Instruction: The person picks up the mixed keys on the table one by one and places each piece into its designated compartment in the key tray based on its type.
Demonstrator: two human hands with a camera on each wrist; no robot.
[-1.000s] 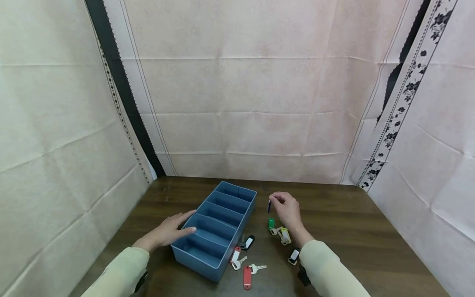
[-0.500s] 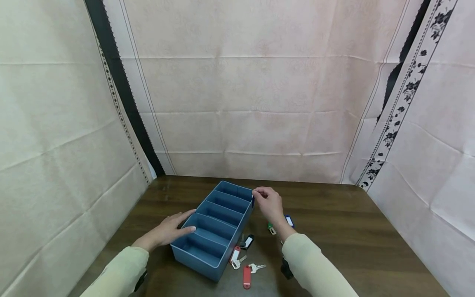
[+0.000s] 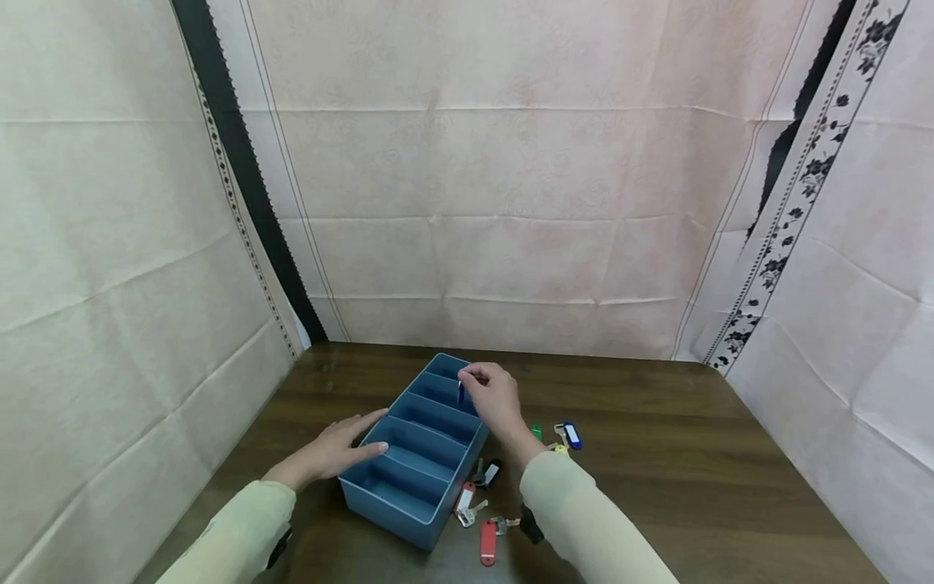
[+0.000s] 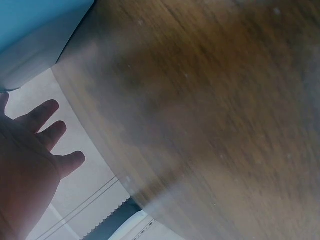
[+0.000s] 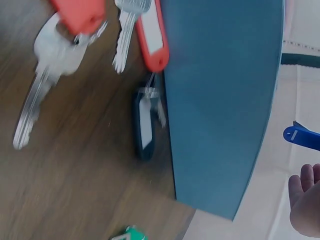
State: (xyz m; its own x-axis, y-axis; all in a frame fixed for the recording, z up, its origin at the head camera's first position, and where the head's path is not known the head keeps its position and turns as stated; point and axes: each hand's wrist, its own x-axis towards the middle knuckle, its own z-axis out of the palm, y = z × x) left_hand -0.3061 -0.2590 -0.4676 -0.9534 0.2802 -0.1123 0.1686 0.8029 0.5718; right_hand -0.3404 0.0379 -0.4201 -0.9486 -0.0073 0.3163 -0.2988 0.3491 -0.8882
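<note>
My right hand (image 3: 496, 397) pinches a blue key tag (image 3: 461, 392) by its upper end, and it hangs over the far compartments of the blue divided box (image 3: 390, 523). In the right wrist view, the blue tag (image 5: 302, 137) appears beyond the box wall, above the fingers; whether a key hangs on it I cannot tell. With fingers spread, my left hand (image 3: 332, 450) rests at the box's left side, its thumb over the rim. The visible compartments hold nothing; the farthest is partly hidden by the right hand.
Right of the box lie a red tag (image 3: 487, 542) with a key, a second red tag (image 3: 464, 495), and a black tag (image 3: 492, 473). Farther right are a blue tag (image 3: 572, 435), a green tag (image 3: 536, 431) and a yellow one (image 3: 560, 448), partly hidden by the arm.
My right hand has travelled left, carrying the blue key tag from right of the box, across its rim, to above the far compartments. The left hand and box have stayed put.
</note>
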